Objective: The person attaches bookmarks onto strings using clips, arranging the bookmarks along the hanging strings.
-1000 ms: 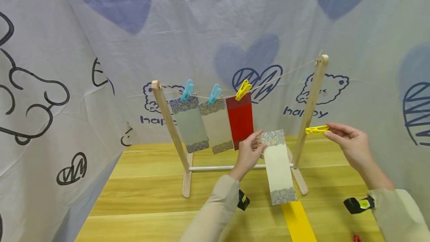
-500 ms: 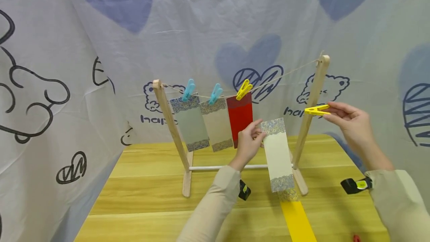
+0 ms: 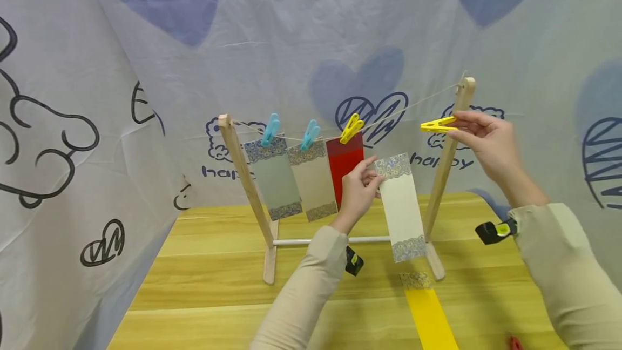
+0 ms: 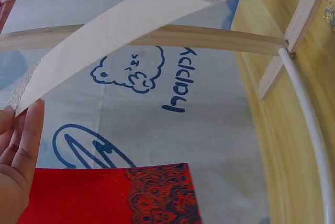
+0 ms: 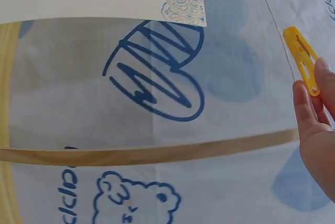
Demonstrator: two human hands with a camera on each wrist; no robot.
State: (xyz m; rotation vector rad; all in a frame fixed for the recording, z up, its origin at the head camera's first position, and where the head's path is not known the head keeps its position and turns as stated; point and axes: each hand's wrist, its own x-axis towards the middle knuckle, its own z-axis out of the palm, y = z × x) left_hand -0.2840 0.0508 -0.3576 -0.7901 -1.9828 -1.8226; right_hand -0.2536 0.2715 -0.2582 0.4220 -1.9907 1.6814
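Observation:
My left hand pinches the upper left edge of a cream paper card with patterned lace bands at both ends. The card hangs in the air, tilted slightly, below the string. A yellow clothespin is pinched between the thumb and fingers of my right hand, near the right post and below the string. In the right wrist view the clothespin points away from the fingertips. Left of the held card a red card hangs from the string by another yellow clothespin, its lower part hidden behind my left hand.
Two more cards, a pale green one and a cream one, hang from blue clothespins. The string spans a wooden stand with a white crossbar. A yellow card lies on the table; a red object sits at the front edge.
Both hands have risen. The left has lifted the cream card, uncovering the patterned end of the yellow card; the right has brought the clothespin up and leftward toward the string.

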